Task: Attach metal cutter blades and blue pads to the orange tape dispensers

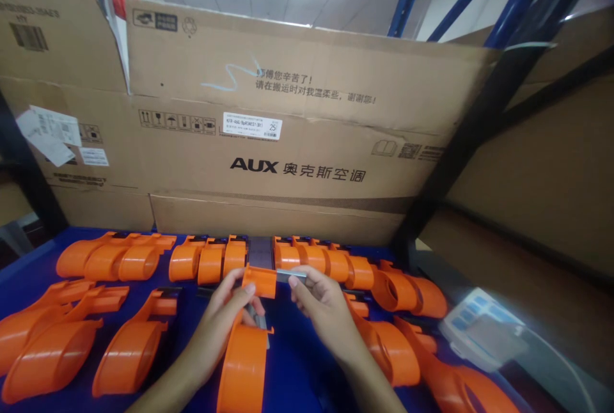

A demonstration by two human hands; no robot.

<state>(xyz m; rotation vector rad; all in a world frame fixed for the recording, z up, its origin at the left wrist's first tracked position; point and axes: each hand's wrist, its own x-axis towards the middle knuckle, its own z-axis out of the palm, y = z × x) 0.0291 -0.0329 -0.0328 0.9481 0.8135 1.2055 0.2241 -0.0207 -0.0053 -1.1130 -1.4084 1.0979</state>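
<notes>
An orange plastic part with a wide curved band at its lower end is held up in the middle of the view. My left hand is closed around its upper, narrower end, with the thumb on the orange face. Between the fingers of my right hand is a small grey metal piece, its left end at the right edge of the orange part's top. Another grey piece shows below my left fingers, partly hidden by them.
Rows of similar orange parts lie on the blue surface at both sides and behind. Cardboard stands at the back. A pale plastic box sits at right, beside a dark post.
</notes>
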